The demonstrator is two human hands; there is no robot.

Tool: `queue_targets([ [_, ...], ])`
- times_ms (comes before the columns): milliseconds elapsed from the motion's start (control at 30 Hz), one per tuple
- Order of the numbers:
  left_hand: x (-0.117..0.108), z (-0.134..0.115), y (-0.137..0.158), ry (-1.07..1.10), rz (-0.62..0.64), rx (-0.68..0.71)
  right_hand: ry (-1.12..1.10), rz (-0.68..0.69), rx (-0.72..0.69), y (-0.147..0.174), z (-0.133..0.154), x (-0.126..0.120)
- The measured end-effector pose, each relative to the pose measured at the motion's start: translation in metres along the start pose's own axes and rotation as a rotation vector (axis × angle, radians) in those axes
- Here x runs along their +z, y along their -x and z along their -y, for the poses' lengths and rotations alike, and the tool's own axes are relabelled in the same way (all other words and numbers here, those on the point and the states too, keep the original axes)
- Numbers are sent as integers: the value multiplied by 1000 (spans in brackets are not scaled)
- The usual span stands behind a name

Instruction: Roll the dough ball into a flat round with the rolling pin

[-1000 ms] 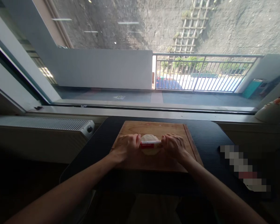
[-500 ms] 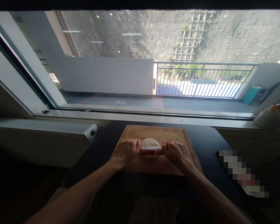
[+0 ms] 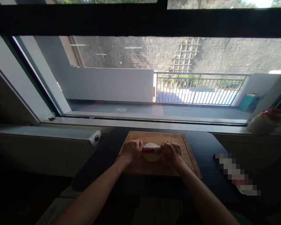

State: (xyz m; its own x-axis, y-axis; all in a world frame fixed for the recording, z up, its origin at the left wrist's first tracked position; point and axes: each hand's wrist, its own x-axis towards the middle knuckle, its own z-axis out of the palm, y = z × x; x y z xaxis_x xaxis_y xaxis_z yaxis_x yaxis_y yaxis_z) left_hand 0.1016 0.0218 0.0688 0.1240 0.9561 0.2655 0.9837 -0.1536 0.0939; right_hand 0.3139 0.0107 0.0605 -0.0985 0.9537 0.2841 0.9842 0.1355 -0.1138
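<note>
Head view: on a brown rectangular wooden board [image 3: 152, 170], the left hand [image 3: 132, 149] and right hand [image 3: 171, 151] have fingers wrapped around opposite ends of a red-and-white cylindrical roller [image 3: 151, 149] lying across pale round dough [image 3: 152, 157] near the board's middle, already flattened, with rolling seemingly unfinished.

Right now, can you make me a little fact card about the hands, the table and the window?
Left hand: grips one end of a red-and-white stick
Right hand: grips the other end
Under the stick: a flat, pale round piece, probably dough
Under that: a wooden board
Table: black, by the window
On the table's right: a pixelated thing, can't tell what
Windowsill, right end: a whitish pot
Outside: a metal railing
</note>
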Motion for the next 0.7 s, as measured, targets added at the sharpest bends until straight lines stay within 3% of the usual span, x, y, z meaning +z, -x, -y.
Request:
queue_targets([
  [200, -3, 4, -10, 4, 9, -18, -16, 60, 6, -19, -1, -1],
  [433, 1, 6, -13, 9, 7, -9, -9, -1, -4, -12, 5, 3],
  [700, 6, 15, -37, 19, 45, 20, -25, -10, 2, -38, 2, 13],
])
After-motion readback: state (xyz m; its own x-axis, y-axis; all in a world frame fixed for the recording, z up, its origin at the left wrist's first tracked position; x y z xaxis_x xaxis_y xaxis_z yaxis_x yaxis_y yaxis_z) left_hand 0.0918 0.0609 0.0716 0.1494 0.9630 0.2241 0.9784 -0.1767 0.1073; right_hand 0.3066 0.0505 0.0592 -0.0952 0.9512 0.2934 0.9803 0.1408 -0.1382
